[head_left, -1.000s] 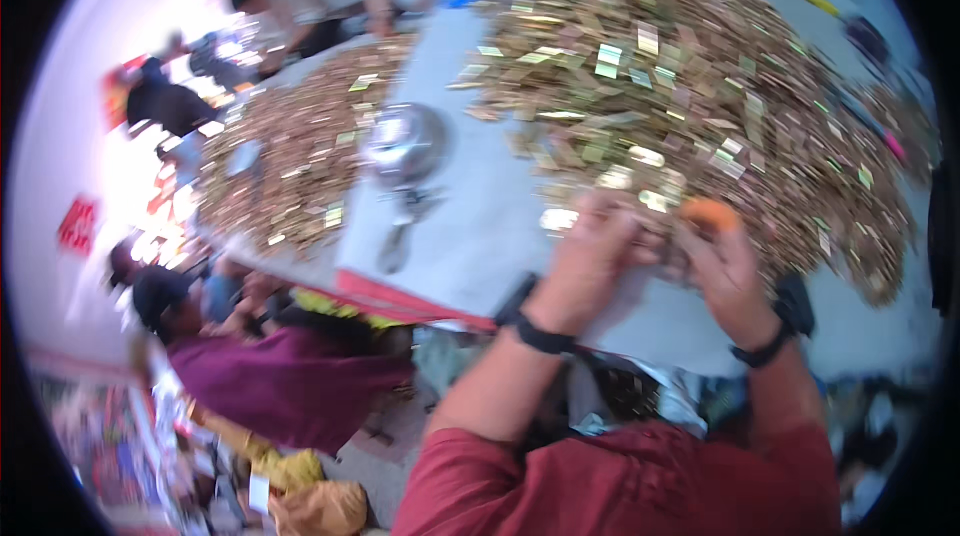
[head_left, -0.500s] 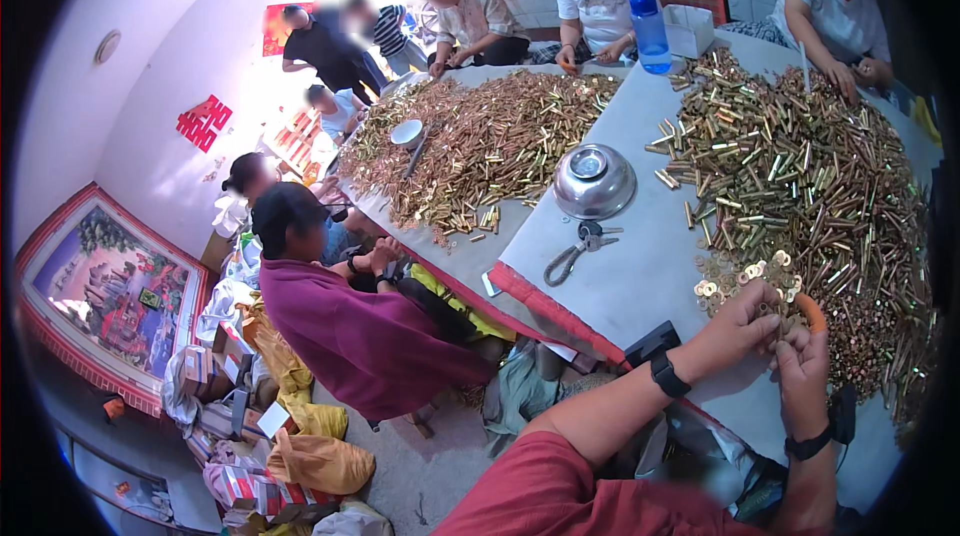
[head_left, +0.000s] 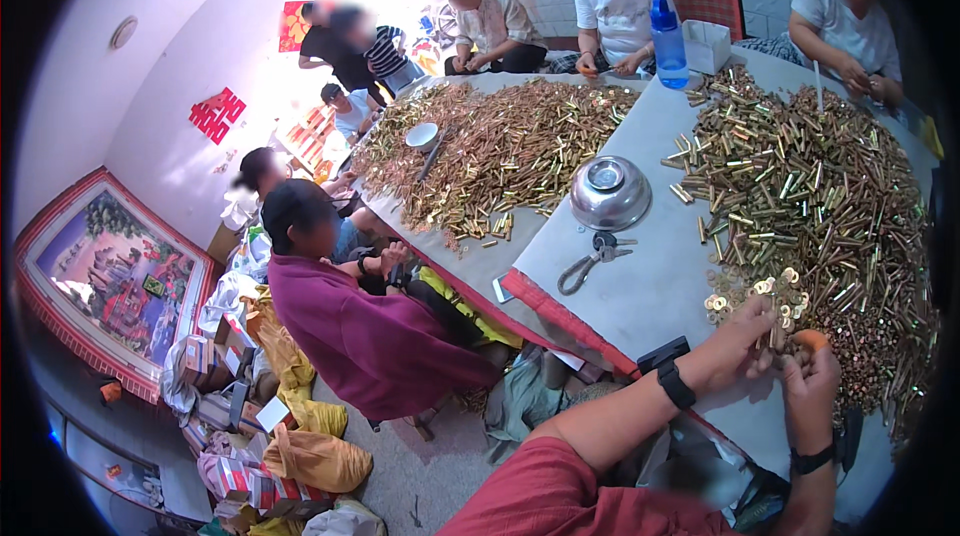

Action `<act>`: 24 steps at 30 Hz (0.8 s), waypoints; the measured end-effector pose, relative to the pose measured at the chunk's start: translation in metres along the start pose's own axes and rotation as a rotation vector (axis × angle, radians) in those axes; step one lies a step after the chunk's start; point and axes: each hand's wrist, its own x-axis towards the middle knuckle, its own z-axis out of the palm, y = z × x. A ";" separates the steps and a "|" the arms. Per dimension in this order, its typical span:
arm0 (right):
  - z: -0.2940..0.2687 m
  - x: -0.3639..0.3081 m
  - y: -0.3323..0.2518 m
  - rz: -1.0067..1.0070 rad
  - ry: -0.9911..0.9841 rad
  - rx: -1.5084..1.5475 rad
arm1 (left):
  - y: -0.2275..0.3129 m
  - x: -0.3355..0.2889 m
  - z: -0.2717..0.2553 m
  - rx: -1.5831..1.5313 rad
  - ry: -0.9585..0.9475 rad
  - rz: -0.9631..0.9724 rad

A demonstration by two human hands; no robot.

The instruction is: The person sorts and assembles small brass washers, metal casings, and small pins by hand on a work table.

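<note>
My left hand (head_left: 742, 344) is closed in a pinch beside the pile's near edge, with a small brass-coloured metal piece (head_left: 777, 334) at its fingertips. Close against it, my right hand (head_left: 812, 381) is also closed. An orange finger cover (head_left: 810, 340) sits on one of its fingers. What the right fingers hold is hidden. Just beyond the hands lie thin brass-coloured washers (head_left: 765, 286). A large heap of brass-coloured metal tubes (head_left: 800, 176) spreads past them, and small copper-coloured nuts (head_left: 850, 361) lie to the right of my right hand.
A steel bowl (head_left: 610, 193) stands upside down left of the heap, near a bunch of keys (head_left: 595, 261). Farther off are a blue bottle (head_left: 669, 46), a white box (head_left: 706, 46) and a second heap (head_left: 520, 136). A co-worker in purple (head_left: 370, 336) sits at left, several others around the tables.
The view has shifted slightly, moving the scene rightward and down. My right hand's orange-covered finger has curled in toward the left fingertips. The far-right co-worker's hand has left the heap.
</note>
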 end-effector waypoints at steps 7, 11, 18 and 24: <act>0.012 -0.003 -0.010 -0.281 0.062 -0.479 | -0.012 0.002 -0.009 0.127 0.022 0.100; 0.001 -0.005 -0.004 -0.243 0.090 -0.485 | -0.023 0.004 -0.007 0.299 -0.030 0.128; 0.000 0.029 -0.013 -0.146 0.185 -0.030 | -0.002 -0.008 -0.016 0.820 0.166 0.157; -0.004 0.022 -0.016 -0.346 0.210 -0.002 | 0.004 -0.002 0.004 0.664 0.036 0.131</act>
